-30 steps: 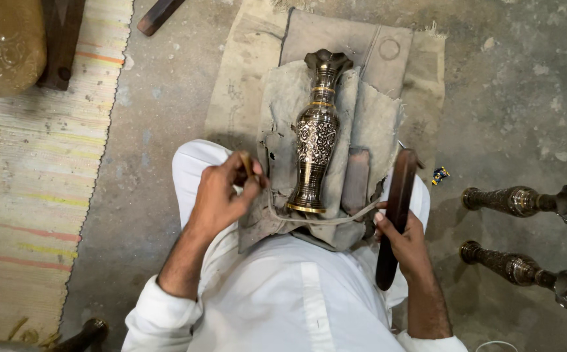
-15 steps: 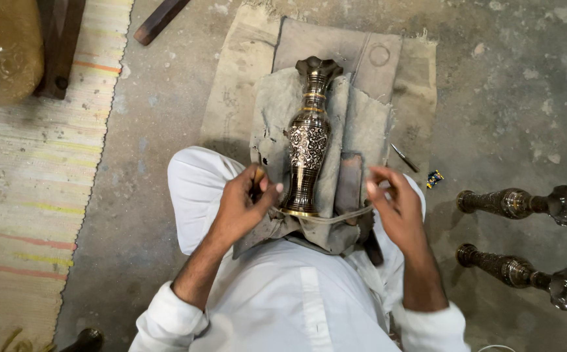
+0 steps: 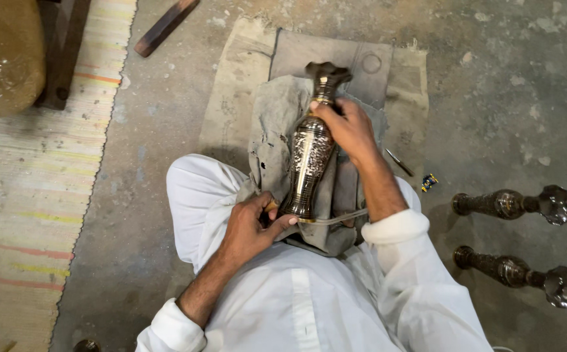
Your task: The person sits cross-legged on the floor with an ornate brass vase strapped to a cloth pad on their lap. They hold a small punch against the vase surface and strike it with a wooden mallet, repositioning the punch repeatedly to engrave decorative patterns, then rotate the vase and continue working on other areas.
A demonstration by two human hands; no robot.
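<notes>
Two hands on one engraved brass vase [image 3: 309,163], frame centre, lying on grey cloth [image 3: 273,130] over the lap: right hand [image 3: 348,130] fingers wrapped around its neck, left hand [image 3: 251,228] fingers curled, pinching its base; two similar vases [image 3: 511,204] lie lower right

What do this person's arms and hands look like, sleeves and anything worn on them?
Both arms are in loose white sleeves pushed up into bunched cuffs below the elbows, leaving the forearms bare. The left hand and right hand are bare: no gloves, watch or rings show. The garment matches the white clothing over the lap.
</notes>
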